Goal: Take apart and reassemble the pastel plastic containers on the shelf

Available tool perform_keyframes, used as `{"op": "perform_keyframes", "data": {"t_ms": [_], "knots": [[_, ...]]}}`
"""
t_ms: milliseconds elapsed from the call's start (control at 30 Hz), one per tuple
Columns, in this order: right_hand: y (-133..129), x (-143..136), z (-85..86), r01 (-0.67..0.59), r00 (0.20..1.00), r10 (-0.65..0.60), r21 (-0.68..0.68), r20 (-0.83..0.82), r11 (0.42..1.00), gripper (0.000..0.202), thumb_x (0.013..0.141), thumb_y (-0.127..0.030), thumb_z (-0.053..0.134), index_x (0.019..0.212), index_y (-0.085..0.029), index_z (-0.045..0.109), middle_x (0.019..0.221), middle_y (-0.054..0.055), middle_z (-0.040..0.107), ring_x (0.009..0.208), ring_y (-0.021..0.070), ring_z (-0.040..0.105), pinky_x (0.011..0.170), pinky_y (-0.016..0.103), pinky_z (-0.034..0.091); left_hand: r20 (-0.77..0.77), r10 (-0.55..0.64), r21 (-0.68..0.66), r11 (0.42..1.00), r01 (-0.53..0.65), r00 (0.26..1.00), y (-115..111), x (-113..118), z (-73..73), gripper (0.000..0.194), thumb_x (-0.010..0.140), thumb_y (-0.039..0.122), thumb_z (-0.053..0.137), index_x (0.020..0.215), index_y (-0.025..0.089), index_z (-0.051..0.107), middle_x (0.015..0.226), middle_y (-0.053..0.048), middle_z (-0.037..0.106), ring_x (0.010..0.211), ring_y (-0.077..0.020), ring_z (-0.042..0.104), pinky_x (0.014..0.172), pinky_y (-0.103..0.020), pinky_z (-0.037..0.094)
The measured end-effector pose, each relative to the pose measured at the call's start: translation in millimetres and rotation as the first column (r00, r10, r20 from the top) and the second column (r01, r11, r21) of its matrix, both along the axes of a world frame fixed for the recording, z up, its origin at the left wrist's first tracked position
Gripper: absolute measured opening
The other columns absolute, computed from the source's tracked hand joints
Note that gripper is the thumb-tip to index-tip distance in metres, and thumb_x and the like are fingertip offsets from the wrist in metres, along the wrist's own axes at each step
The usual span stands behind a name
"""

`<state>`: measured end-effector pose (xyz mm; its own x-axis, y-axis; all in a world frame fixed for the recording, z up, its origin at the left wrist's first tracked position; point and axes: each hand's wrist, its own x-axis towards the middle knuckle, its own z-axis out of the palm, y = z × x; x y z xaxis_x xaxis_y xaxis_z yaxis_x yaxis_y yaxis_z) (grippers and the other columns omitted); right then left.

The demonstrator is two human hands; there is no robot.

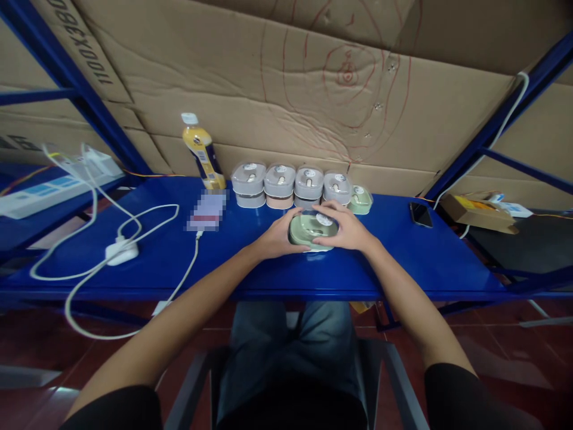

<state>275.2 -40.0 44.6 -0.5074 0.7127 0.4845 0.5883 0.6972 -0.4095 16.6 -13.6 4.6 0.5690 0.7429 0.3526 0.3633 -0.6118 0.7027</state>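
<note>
A green box with a clear lid (312, 227) is near the middle of the blue table. My left hand (284, 236) wraps round its left side, and my right hand (344, 227) grips its right side, with fingers over the lid. Behind stand lidded boxes in stacks: a grey stack (249, 186), one with a pink lower box (280, 202), and more grey ones (308, 184). At the right end of this row sits another green box (360, 200), partly behind my right hand.
A yellow bottle (203, 152) stands at the back left by a blurred-out flat item (208, 211). White cables and a charger (122, 252) lie left. A phone (421, 215) and an open carton (478, 214) are at right.
</note>
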Motion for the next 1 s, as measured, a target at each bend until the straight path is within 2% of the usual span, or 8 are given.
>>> {"op": "perform_keyframes", "data": {"t_ms": [300, 567, 833, 1000], "knots": [[-3.0, -14.3, -7.7, -0.002, 0.998, 0.001, 0.012, 0.063, 1.000, 0.085, 0.079, -0.063, 0.086, 0.153, -0.031, 0.059, 0.134, 0.012, 0.064, 0.126, 0.0355, 0.064, 0.111, 0.056, 0.054, 0.076, -0.037, -0.016, 0.999, 0.039, 0.996, 4.7, 3.0, -6.5, 0.109, 0.067, 0.054, 0.094, 0.156, 0.021, 0.040, 0.153, -0.016, 0.058, 0.141, -0.0390, 0.058, 0.119, -0.053, 0.048], [-1.9, -14.4, -12.5, 0.010, 0.998, -0.010, 0.003, 0.066, 1.000, 0.087, 0.079, -0.066, 0.085, 0.153, -0.027, 0.059, 0.129, 0.013, 0.065, 0.122, 0.0346, 0.066, 0.108, 0.054, 0.055, 0.057, -0.043, -0.023, 0.999, 0.044, 0.997, 3.2, 1.5, -2.6, 0.109, 0.066, 0.050, 0.094, 0.156, 0.020, 0.041, 0.156, -0.017, 0.056, 0.143, -0.0393, 0.056, 0.121, -0.055, 0.045], [1.3, -17.3, -10.5, 0.038, 0.996, -0.037, -0.002, 0.080, 0.999, 0.086, 0.078, -0.067, 0.085, 0.153, -0.032, 0.060, 0.125, 0.011, 0.068, 0.118, 0.0347, 0.067, 0.105, 0.054, 0.057, 0.132, -0.086, -0.073, 0.993, 0.096, 0.988, 10.2, 0.2, -7.7, 0.111, 0.062, 0.049, 0.097, 0.154, 0.020, 0.043, 0.153, -0.018, 0.059, 0.141, -0.0389, 0.058, 0.120, -0.055, 0.046], [3.3, -20.3, -7.0, 0.060, 0.989, -0.060, 0.007, 0.137, 0.998, 0.086, 0.078, -0.068, 0.084, 0.152, -0.029, 0.062, 0.123, 0.011, 0.068, 0.114, 0.0342, 0.069, 0.102, 0.052, 0.058, 0.059, -0.091, -0.026, 0.995, 0.092, 0.994, 15.3, -4.7, -7.5, 0.114, 0.060, 0.049, 0.098, 0.156, 0.021, 0.042, 0.157, -0.018, 0.055, 0.145, -0.0400, 0.054, 0.123, -0.056, 0.042]]}}
